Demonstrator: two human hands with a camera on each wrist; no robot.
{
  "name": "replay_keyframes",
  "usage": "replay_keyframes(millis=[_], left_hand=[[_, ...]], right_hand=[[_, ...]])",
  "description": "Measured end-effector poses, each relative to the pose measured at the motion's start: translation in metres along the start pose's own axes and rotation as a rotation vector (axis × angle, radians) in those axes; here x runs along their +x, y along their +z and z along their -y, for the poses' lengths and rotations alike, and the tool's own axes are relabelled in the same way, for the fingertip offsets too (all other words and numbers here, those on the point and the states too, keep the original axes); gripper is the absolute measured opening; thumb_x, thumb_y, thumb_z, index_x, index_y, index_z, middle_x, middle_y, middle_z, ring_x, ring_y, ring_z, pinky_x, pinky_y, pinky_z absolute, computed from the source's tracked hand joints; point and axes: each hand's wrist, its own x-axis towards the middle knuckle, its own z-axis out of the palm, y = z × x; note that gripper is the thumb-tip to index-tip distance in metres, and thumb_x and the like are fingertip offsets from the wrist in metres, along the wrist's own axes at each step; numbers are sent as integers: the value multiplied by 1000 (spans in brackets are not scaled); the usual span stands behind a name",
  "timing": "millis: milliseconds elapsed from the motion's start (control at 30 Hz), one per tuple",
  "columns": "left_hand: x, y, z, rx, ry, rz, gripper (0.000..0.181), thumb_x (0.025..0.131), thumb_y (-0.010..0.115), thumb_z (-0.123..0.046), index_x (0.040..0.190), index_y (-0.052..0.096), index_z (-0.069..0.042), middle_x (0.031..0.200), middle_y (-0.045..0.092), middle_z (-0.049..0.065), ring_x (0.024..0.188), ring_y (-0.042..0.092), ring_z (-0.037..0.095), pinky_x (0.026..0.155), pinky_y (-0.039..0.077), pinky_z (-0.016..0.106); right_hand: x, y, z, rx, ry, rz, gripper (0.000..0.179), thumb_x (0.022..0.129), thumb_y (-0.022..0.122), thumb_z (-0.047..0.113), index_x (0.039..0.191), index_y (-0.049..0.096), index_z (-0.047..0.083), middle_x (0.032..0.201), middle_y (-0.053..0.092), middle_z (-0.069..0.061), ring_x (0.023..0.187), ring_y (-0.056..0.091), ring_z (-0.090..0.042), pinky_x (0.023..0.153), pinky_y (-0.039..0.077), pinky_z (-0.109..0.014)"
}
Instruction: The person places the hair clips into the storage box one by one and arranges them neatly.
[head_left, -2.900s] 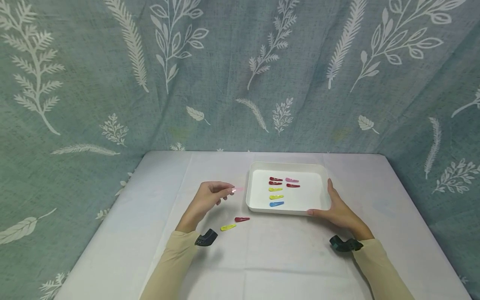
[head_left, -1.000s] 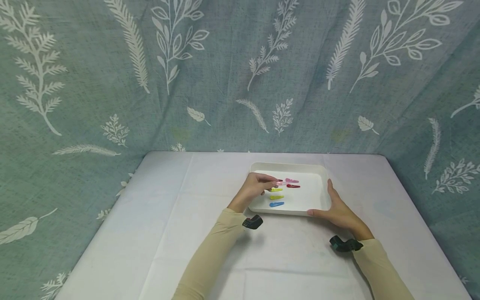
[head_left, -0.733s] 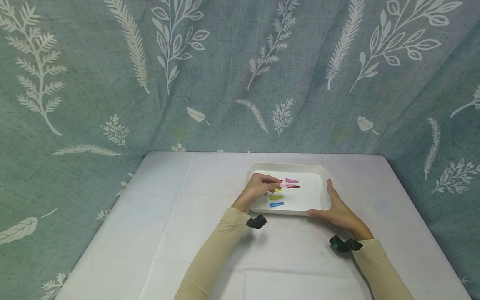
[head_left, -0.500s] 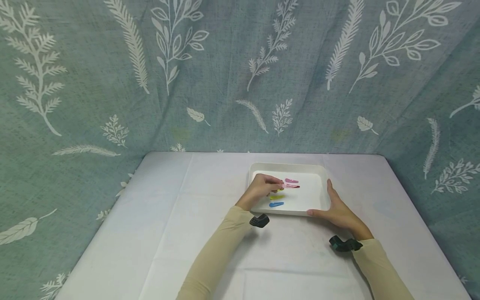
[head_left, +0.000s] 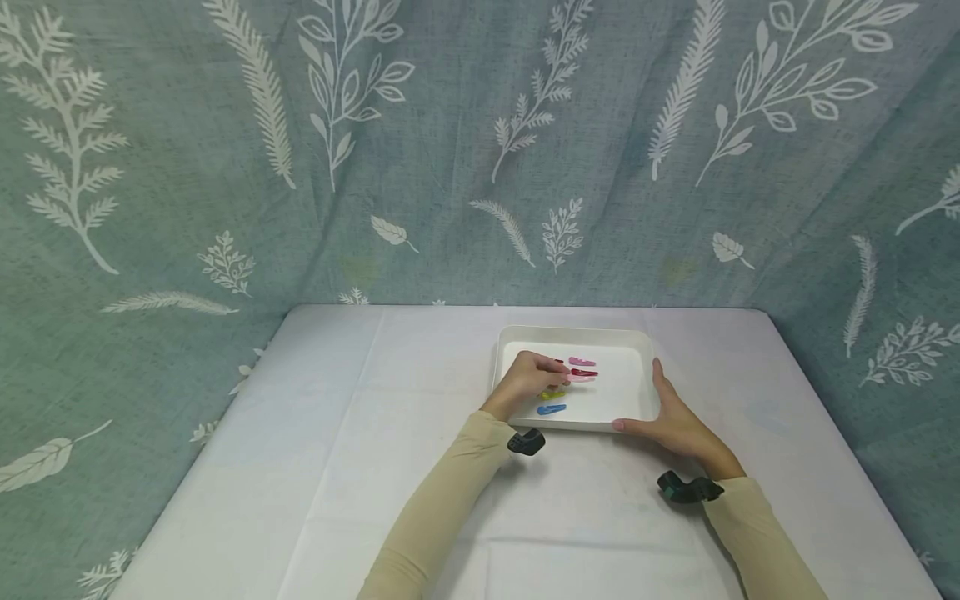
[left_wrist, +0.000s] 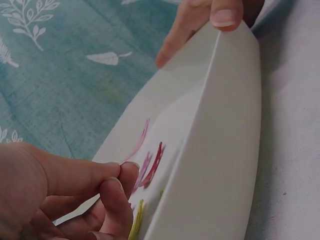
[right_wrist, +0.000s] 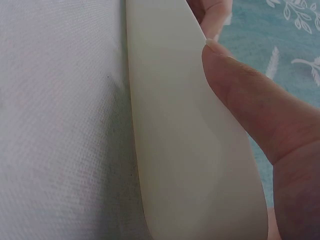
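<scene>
My left hand (head_left: 528, 379) reaches over the white tray (head_left: 622, 400), pinching a light pink hair clip (left_wrist: 142, 140) between thumb and fingertips. Right above that clip in the head view lies a dark red hair clip (head_left: 585, 372), with a pink hair clip (head_left: 582, 362) behind it. A yellow hair clip (head_left: 552, 396) and a blue hair clip (head_left: 551, 409) lie below the left fingers, which hide other clips in the left column. My right hand (head_left: 682, 425) grips the tray's near right corner, its thumb (right_wrist: 240, 80) on the front rim and its fingers along the right side.
The tray stands on a table with a white cloth (head_left: 600, 517). Behind it hangs a blue-green curtain with white leaf prints (head_left: 450, 167). A dark wrist camera (head_left: 527, 442) sits on the left wrist, another dark camera (head_left: 688, 488) on the right.
The left hand has carried the light pink clip from left of the tray to inside it, then slightly nearer. A red and a yellow clip on the cloth are now hidden. The right hand stays put.
</scene>
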Motion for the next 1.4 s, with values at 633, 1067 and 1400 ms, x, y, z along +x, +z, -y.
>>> replay_keyframes(millis=[633, 1067, 1400], left_hand=[[2, 9, -3, 199, 0, -87, 6, 90, 79, -14, 93, 83, -11, 130, 74, 3, 107, 65, 13, 89, 50, 25], [1, 13, -6, 239, 12, -115, 7, 91, 78, -13, 90, 82, -8, 126, 75, 5, 80, 63, 8, 74, 50, 20], [3, 20, -7, 307, 19, -160, 6, 89, 81, -15, 87, 82, -10, 119, 77, 7, 89, 65, 10, 84, 52, 24]], right_hand=[[2, 1, 1, -13, 7, 7, 143, 80, 85, 54, 161, -26, 11, 171, -8, -31, 157, 3, -55, 122, 14, -72], [2, 1, 1, -23, 9, 3, 144, 79, 84, 55, 161, -25, 11, 171, -8, -31, 157, 4, -55, 122, 15, -72], [2, 1, -1, -24, 1, -2, 145, 78, 84, 58, 161, -25, 10, 170, -7, -32, 157, 4, -55, 122, 14, -71]])
